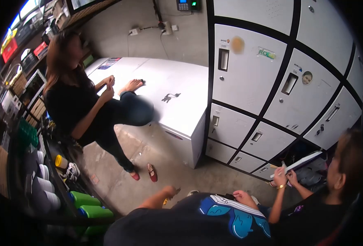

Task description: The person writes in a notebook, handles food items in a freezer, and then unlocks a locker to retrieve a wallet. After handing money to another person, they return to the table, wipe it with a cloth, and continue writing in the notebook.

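At the bottom centre, my left hand (171,192) is closed, with a small dark thing at its fingertips that is too small to name. A yellow item (165,201) shows at that wrist. My right hand (246,199) is in front of my black shirt (161,225) with its blue print, its fingers curled beside a small black object (229,197) that I cannot make out. Farther off, a bunch of keys (171,97) lies on the white chest (157,78), apart from both hands.
A person (79,94) stands at the left, one bare foot on the chest, red shoes (152,172) below. A co-worker (325,205) at the right holds a white, flat item (300,162) beside grey lockers (247,69). Shelves with green bottles (85,199) line the left.
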Available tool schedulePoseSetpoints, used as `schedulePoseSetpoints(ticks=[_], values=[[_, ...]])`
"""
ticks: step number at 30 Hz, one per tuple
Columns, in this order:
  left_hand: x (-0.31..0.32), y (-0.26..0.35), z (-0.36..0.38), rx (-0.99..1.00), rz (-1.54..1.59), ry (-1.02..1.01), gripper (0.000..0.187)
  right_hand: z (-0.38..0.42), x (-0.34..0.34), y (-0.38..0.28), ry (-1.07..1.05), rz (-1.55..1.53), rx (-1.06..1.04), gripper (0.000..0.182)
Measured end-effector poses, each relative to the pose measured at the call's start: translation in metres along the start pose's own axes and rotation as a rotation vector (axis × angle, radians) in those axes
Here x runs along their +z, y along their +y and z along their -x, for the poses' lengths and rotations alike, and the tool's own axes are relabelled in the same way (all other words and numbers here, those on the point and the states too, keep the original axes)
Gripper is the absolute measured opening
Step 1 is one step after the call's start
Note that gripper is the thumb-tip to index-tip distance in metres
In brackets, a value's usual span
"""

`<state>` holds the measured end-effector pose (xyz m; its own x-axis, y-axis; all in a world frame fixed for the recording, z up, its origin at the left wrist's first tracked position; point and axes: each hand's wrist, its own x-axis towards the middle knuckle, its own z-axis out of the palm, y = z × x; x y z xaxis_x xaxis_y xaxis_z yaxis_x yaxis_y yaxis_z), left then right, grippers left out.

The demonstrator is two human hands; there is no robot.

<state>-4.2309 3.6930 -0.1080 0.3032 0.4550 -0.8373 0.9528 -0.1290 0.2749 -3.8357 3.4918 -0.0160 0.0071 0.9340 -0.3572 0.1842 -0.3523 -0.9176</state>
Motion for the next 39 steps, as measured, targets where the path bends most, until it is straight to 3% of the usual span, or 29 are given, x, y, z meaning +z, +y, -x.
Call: schedulePoseSetpoints(ticks=[1, 3, 4, 5, 7, 9, 11, 13, 15, 18, 20, 22, 25, 28, 31, 34, 36, 38, 39], values=[[-0.011, 0.016, 0.027, -0.047, 0.12, 0.048, 0.055, 0.007, -0.004, -0.042, 0.06, 0.119, 0.071, 0.026], [0.005, -0.021, -0.017, 0.144, 0.145, 0.126, 0.057, 0.016, -0.009, -0.109, 0.11, 0.086, 0.015, 0.024], [0.005, -0.024, -0.025, 0.148, 0.172, 0.134, 0.057, 0.023, -0.01, -0.143, 0.134, 0.071, -0.01, 0.023], [0.005, -0.026, -0.031, 0.151, 0.199, 0.141, 0.057, 0.03, -0.009, -0.181, 0.156, 0.105, -0.099, 0.024], [-0.029, 0.004, 0.011, -0.042, 0.283, 0.115, 0.054, 0.044, -0.004, -0.254, 0.185, 0.171, -0.285, 0.024], [-0.031, -0.02, -0.024, 0.127, 0.234, 0.199, 0.051, 0.054, -0.003, -0.31, 0.235, 0.413, -0.578, 0.027], [-0.041, -0.028, -0.031, 0.088, 0.29, 0.255, 0.048, 0.055, 0.005, -0.355, 0.241, 0.57, -0.829, 0.03], [-0.064, -0.01, -0.029, -0.115, 0.436, 0.255, 0.047, 0.059, 0.012, -0.391, 0.243, 0.665, -1.005, 0.034], [-0.062, -0.03, -0.057, 0.127, 0.198, 0.38, 0.045, 0.063, 0.02, -0.421, 0.181, 0.736, -1.124, 0.034], [-0.056, -0.038, -0.052, 0.272, 0.192, 0.491, 0.045, 0.061, 0.032, -0.45, 0.138, 0.762, -1.35, 0.033], [-0.05, -0.03, -0.026, 0.161, 0.319, 0.413, 0.045, 0.062, 0.04, -0.467, 0.119, 0.767, -1.459, 0.029], [-0.053, -0.015, 0.005, -0.082, 0.444, 0.2, 0.043, 0.071, 0.044, -0.487, 0.103, 0.793, -1.508, 0.023], [-0.005, -0.059, -0.042, -0.049, 0.267, 0.268, 0.04, 0.076, 0.044, -0.508, -0.007, 0.854, -1.611, 0.018], [-0.001, -0.055, -0.003, -0.32, 0.644, 0.176, 0.028, 0.059, 0.047, -0.506, 0.048, 0.809, -1.862, 0.046], [0.025, -0.108, -0.034, 0.301, -0.427, 0.264, 0.026, 0.057, 0.049, -0.512, 0.071, 0.821, -1.936, 0.052], [0.037, -0.133, -0.076, 0.076, -0.089, 0.151, 0.035, 0.06, 0.054, -0.516, 0.083, 0.837, -1.875, 0.048], [0.029, -0.125, -0.069, 0.08, -0.291, 0.211, 0.032, 0.061, 0.058, -0.512, 0.098, 0.84, -1.854, 0.045], [0.003, -0.091, -0.028, -0.003, -0.08, 0.251, 0.028, 0.061, 0.059, -0.514, 0.109, 0.842, -1.835, 0.042], [-0.018, -0.06, 0.012, -0.09, 0.232, 0.262, 0.026, 0.062, 0.06, -0.514, 0.11, 0.842, -1.826, 0.04]])
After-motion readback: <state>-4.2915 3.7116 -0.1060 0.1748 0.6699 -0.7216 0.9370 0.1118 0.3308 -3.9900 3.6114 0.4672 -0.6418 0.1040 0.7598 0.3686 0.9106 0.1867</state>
